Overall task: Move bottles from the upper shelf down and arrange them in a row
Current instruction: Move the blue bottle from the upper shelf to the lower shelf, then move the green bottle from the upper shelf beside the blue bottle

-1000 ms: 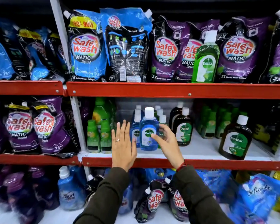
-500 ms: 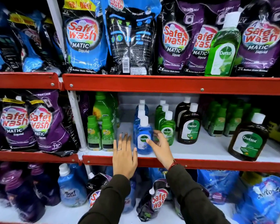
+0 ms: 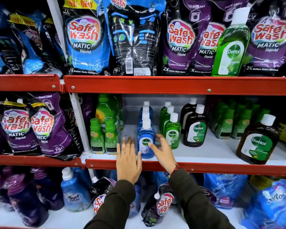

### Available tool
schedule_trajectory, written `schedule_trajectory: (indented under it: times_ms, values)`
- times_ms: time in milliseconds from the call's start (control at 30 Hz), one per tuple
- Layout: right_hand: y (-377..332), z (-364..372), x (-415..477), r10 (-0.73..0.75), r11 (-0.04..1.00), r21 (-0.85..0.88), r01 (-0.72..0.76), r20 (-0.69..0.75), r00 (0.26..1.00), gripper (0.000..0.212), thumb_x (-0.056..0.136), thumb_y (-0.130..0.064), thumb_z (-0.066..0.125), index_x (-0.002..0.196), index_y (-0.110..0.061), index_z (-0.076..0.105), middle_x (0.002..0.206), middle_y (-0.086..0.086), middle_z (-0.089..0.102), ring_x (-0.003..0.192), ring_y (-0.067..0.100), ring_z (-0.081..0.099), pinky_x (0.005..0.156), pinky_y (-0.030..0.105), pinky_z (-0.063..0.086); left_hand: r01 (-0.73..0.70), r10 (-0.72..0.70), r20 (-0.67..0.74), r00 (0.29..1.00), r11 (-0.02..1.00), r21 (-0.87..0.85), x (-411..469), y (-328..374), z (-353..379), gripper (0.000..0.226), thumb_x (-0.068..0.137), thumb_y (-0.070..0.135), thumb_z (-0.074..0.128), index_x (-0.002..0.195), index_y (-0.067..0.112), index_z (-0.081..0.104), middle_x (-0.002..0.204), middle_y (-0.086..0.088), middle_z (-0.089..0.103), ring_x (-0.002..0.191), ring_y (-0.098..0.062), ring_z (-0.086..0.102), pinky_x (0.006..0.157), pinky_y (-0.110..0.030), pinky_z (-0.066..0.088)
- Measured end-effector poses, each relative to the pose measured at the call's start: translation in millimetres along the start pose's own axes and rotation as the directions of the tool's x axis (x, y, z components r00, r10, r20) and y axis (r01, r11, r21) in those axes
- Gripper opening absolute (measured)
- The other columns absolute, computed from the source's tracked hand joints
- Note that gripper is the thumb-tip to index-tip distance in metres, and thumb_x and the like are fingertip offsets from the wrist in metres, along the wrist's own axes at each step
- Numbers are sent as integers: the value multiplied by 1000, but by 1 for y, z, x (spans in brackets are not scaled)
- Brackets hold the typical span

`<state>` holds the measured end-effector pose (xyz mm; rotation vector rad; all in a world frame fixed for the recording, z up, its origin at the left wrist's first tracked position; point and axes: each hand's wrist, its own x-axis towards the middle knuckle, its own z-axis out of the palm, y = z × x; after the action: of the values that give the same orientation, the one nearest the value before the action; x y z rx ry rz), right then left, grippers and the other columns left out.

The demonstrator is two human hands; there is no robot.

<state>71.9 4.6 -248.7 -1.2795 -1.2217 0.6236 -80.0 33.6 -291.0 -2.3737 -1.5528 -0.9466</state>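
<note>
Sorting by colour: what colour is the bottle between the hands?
Blue bottle, white cap; head view.

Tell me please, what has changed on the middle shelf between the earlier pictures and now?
The front blue Dettol bottle was held up by the right hand a second ago; now it stands on the middle shelf, heading its blue row. That hand's fingers rest on it, loosening. The left hand stayed open beside it. The green Dettol bottle remains on the upper shelf.
</note>
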Motion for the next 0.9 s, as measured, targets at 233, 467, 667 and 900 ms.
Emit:
schedule_trajectory:
  times_ms: [233,467,667,900]
  values:
    - [1,-5,-9,-39,990,-133,39,-1,999,45,95,-18,64,137,-15,48,128,1,64,120,10,63,95,16,53,14,-13,2,1000,998,-57,0,0,-1,71,101,45,15,158,5,27,168,-12,23,159,-26,9,129,-50,11]
    - [-9,-34,-30,-268,881,-438,182,-144,953,41,101,-33,48,140,-23,45,140,0,48,131,14,44,112,33,39,-39,9,-128,992,971,-234,-8,30,-15,64,104,37,29,161,9,18,171,-8,17,160,-24,4,130,-46,4]
    - [-33,-70,-42,-520,683,-695,224,-247,818,38,98,-32,51,134,-20,50,143,2,42,136,22,37,113,37,33,-188,121,-264,957,950,-249,5,79,-33,65,104,33,33,162,13,12,172,-5,13,160,-20,-2,130,-47,1]
    - [-91,-117,-35,-646,620,-754,217,-333,687,41,99,-34,52,137,-20,50,151,10,40,146,34,33,119,50,26,-320,205,-436,876,924,-208,53,138,-78,65,104,33,37,161,13,15,171,-6,14,160,-23,-2,129,-45,-5]
